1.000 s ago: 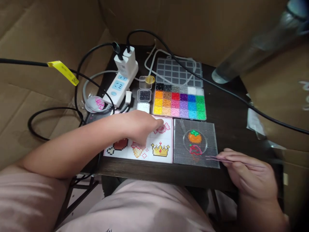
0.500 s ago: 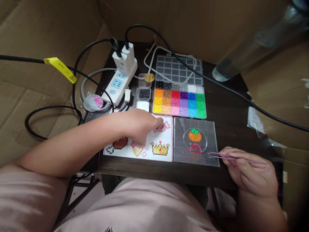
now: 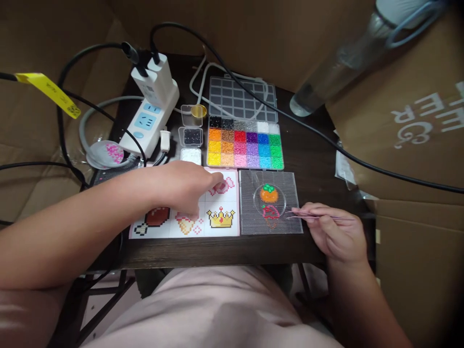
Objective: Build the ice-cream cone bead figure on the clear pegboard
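Observation:
My left hand (image 3: 184,188) rests over a pattern sheet (image 3: 232,205), index finger stretched onto the pink candy picture (image 3: 226,186) and thumb spread toward the ice cream cone picture. It holds nothing. To the right, my right hand (image 3: 337,234) is closed on pink tweezers (image 3: 297,212). Their tips point left over a clear pegboard (image 3: 250,227), close to a pink, red and brown cone-shaped bead figure (image 3: 271,213); I cannot tell whether they grip a bead. Above that figure sits an orange bead persimmon (image 3: 269,195) with green leaves.
Behind the sheet stands a sectioned box of coloured beads (image 3: 239,149), lid open. Small containers of black beads (image 3: 191,137) and white beads (image 3: 190,156) sit left of it. A power strip (image 3: 147,121), black cables (image 3: 308,123) and a clear bottle (image 3: 331,77) surround the work area.
The head view has shifted, moving the scene left. The tweezers have moved left over the pegboard, closer to the cone-shaped figure. My left hand keeps its place on the sheet.

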{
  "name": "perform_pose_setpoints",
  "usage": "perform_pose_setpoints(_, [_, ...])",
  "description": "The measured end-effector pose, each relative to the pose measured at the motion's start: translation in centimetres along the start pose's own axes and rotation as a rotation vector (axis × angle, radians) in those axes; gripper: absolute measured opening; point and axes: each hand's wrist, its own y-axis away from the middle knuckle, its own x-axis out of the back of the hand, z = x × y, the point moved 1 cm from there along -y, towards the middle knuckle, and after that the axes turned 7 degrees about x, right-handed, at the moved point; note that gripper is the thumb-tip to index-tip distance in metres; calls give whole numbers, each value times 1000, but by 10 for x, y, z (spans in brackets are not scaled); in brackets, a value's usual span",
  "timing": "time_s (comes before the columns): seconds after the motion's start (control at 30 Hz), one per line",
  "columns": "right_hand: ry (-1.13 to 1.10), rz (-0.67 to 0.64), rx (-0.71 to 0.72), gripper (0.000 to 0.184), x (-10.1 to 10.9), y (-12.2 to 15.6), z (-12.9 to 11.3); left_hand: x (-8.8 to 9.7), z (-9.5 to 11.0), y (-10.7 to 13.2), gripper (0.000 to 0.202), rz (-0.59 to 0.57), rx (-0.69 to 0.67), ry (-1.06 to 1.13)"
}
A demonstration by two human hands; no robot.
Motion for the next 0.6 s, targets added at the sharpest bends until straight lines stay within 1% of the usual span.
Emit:
perform_pose_setpoints(0.2, [8,1,-15,5,0,1,0,1,1,0,77,0,2,-12])
perform_pose_setpoints(0.33, [18,-7,-29,8,1,1,-1,1,0,0,78,-11,8,8])
perform_pose_setpoints(0.6, [56,-9,-12,9,0,0,-1,1,1,0,77,-20,18,7])
